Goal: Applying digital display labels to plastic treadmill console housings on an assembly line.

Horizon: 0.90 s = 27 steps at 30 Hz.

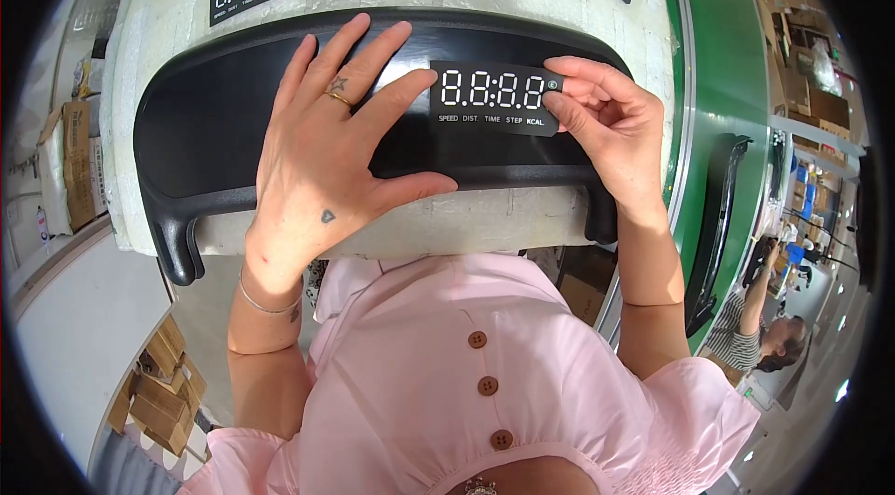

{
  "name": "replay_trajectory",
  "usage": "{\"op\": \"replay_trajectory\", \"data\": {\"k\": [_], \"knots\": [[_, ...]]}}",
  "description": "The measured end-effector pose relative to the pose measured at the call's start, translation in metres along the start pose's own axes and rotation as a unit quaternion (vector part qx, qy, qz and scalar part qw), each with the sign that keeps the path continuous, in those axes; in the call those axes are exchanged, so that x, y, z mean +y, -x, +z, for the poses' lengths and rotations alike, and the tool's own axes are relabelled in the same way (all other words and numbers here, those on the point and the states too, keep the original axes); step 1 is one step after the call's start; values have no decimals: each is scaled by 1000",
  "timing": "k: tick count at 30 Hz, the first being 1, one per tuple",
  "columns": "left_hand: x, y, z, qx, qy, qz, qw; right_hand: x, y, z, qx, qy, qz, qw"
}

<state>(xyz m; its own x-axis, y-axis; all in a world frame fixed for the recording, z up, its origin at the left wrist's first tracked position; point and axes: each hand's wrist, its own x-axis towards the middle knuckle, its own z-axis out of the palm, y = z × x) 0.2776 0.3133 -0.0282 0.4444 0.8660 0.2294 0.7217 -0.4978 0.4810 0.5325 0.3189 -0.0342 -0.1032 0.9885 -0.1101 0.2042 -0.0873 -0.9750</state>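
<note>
The curved black plastic panel [410, 145], toward twelve o'clock, looks stiff and slick, best steadied by its rim. Over its three o'clock half, the thin black rectangular label with white digits [494, 100] should be light and easily creased, best held by its edges. At the label's nine o'clock, the left hand [317, 136] spreads wide across the panel, index fingertip at the label's edge; at three, the right hand [611, 113] pinches its end.

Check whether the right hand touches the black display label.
Touching: the head view shows the right hand pinching the black display label at its right end, thumb on top.
</note>
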Motion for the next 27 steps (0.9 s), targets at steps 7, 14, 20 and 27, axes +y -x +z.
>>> {"op": "replay_trajectory", "data": {"k": [7,14,20,27], "knots": [[4,-7,2,-3,-4,-5,1000,1,-3,-5,3,-4,8,1000],[6,-11,3,-18,-13,-8,1000,2,-6,-7,-1,-14,10,1000],[8,-17,8,-32,-32,-6,999,7,-7,-10,15,-7,10,1000],[8,-16,5,-61,-67,-3,996,5,-7,3,61,35,5,997]]}}
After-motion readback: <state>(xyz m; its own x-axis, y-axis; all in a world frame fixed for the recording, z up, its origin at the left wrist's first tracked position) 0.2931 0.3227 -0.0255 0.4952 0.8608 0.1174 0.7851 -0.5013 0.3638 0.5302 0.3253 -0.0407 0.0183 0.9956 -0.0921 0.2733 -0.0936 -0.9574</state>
